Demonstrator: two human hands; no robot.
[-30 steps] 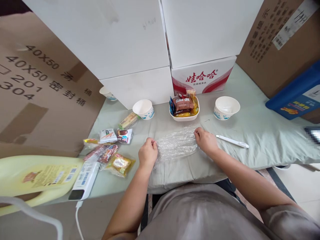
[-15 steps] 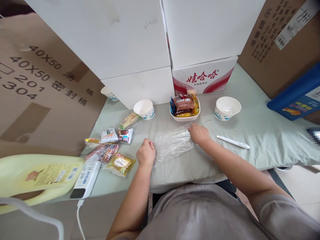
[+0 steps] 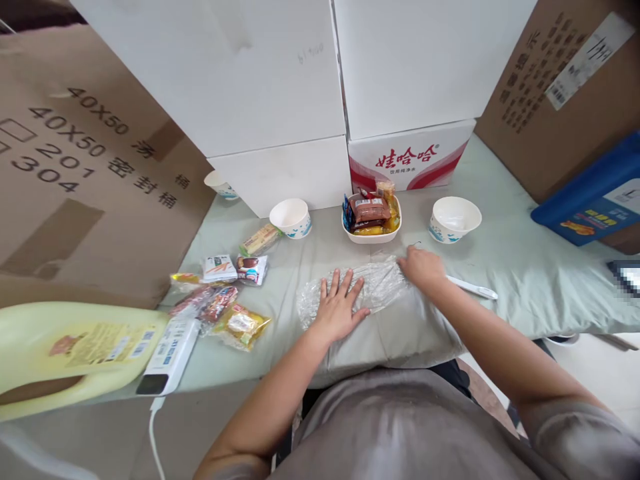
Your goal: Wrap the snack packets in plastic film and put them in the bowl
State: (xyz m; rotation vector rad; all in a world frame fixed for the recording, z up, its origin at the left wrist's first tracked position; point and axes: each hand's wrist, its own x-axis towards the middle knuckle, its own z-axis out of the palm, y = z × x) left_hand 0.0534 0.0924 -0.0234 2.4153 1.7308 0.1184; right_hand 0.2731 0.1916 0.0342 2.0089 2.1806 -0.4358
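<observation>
A crumpled sheet of clear plastic wrap [image 3: 381, 283] lies on the pale green cloth [image 3: 520, 273] in front of me. My left hand [image 3: 339, 305] lies flat on the wrap, fingers spread, open. My right hand [image 3: 423, 267] has its fingers curled on the wrap's right edge, pinching it. Just behind the wrap stands a white bowl [image 3: 371, 235] full of snack packets.
Two empty paper bowls [image 3: 291, 217] [image 3: 454, 218] flank the snack bowl; a white pen [image 3: 473, 287] lies by my right wrist. Loose snack packets [image 3: 235, 323] lie to the left, near a yellow jug [image 3: 70, 350] and a white charger [image 3: 165, 357]. Cardboard boxes [image 3: 280, 87] wall the back.
My left hand let go of the wrap's left edge, opened and moved right onto the sheet. My right hand shifted right, stretching the wrap.
</observation>
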